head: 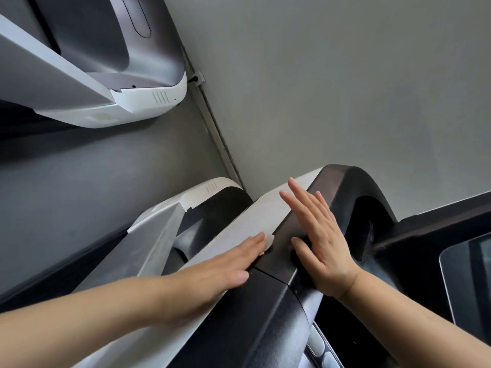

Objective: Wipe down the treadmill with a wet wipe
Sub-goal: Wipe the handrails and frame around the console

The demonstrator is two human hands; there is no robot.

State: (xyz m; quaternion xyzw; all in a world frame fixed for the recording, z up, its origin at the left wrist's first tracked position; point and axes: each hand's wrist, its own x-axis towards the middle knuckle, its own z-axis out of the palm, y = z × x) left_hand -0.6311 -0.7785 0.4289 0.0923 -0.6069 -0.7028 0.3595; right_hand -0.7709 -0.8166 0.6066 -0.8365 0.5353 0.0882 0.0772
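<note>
Left hand (pixel 225 266) flat; wipe (pixel 268 241) apparently pressed beneath fingertips.

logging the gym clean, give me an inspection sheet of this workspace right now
surface: treadmill arm, silver top, black side
job's things: wet wipe, white, mostly hidden under left hand
clutter: nothing seen
grippers: left hand flat, pressing wipe onto arm; right hand open, fingers straight, resting on arm's black side
cables: dark plug at small wall socket
surroundings: second treadmill beside, grey floor, grey wall, console screen
</note>
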